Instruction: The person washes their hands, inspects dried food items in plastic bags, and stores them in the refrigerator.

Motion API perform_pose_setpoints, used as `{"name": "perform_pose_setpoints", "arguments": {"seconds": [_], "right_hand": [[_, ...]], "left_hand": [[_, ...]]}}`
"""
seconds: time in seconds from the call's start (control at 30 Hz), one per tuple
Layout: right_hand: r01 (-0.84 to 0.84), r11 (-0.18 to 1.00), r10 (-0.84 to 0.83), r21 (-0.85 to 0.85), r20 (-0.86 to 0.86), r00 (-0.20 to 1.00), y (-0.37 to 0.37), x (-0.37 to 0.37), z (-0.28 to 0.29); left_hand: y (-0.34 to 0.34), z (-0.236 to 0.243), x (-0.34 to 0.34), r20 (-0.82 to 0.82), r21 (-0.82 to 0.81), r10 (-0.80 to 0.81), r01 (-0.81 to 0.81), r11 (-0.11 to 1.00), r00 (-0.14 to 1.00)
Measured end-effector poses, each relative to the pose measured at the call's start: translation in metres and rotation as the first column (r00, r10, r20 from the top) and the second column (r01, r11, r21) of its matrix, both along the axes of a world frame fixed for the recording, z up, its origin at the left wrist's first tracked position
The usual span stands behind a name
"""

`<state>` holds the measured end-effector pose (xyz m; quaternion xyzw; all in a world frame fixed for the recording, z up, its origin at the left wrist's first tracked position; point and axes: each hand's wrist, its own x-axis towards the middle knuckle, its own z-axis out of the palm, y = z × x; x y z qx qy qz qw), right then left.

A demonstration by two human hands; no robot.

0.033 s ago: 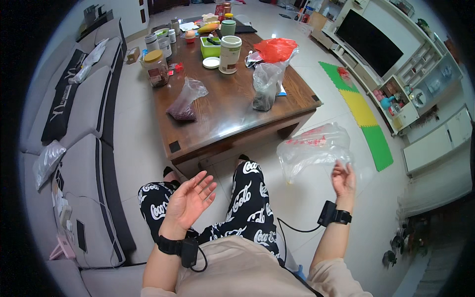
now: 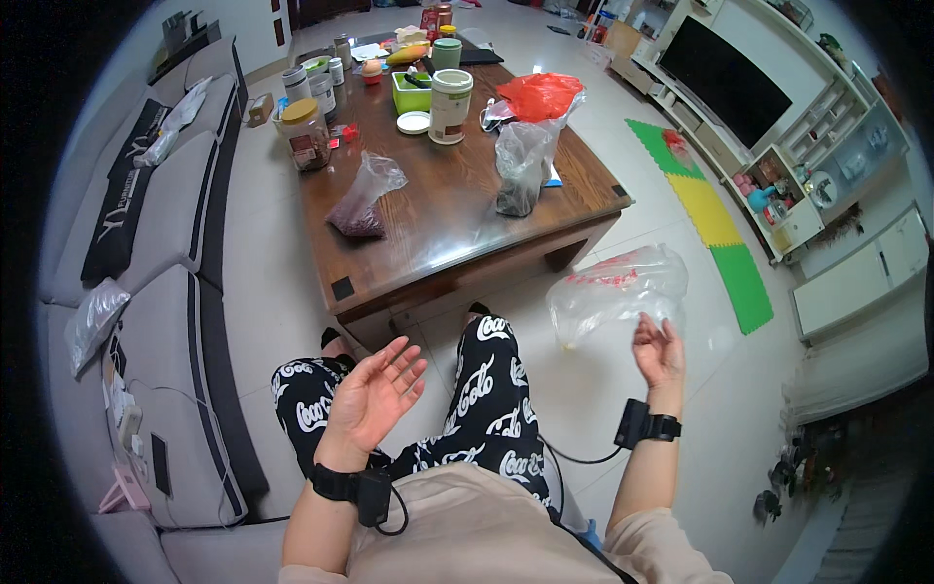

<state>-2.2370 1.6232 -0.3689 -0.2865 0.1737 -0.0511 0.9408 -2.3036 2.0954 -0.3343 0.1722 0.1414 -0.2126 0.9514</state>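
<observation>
My left hand (image 2: 379,397) is held palm up over my lap, its fingers loosely stretched with nothing in them. To the right, my right hand (image 2: 659,354) is raised with its fingers curved and apart. Just beyond those fingers is a clear plastic bag (image 2: 623,290) with red print, beside the table's near right corner. The fingertips overlap the bag's near edge in view; I cannot tell whether they touch it. On the wooden table (image 2: 428,234) stand a tied clear bag of dark contents (image 2: 520,180) and a bag of small reddish-purple pieces (image 2: 362,214).
A white tub (image 2: 450,107), a lime-green box (image 2: 413,93), a yellow-lidded jar (image 2: 306,136) and a red bag (image 2: 541,95) stand farther back on the table. A grey sofa (image 2: 161,341) runs along the left. Foam mats (image 2: 702,209) lie by the TV cabinet at right.
My right hand has shifted slightly left, with its wrist strap and cable. The printed bag beyond it has changed shape a little. My left hand stays in place.
</observation>
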Motion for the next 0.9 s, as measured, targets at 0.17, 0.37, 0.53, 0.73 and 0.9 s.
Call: {"name": "perform_pose_setpoints", "arguments": {"seconds": [0.17, 0.37, 0.53, 0.73, 0.9], "right_hand": [[-0.172, 0.971, 0.173, 0.168, 0.01, 0.985, 0.114, 0.005, 0.027], [-0.503, 0.835, 0.466, 0.222, 0.2, 0.862, 0.242, -0.016, 0.068], [-0.557, 0.795, 0.606, -0.24, 0.264, 0.75, 0.333, -0.059, 0.068], [-0.469, 0.664, 0.703, -0.583, 0.274, 0.656, 0.392, -0.1, 0.039], [-0.517, 0.635, 0.735, -0.574, 0.244, 0.632, 0.41, -0.108, 0.028]], "left_hand": [[-0.001, -0.001, -0.003, 0.012, -0.026, 0.007, -0.007, 1.0, 1.0], [0.003, -0.004, -0.015, 0.017, -0.041, 0.075, -0.074, 0.996, 0.997], [-0.015, -0.011, -0.019, 0.012, -0.259, 0.239, -0.228, 0.938, 0.971], [0.008, -0.023, -0.041, -0.079, -0.23, 0.378, -0.386, 0.894, 0.922], [0.027, -0.039, -0.053, -0.115, -0.252, 0.397, -0.413, 0.875, 0.911]]}}
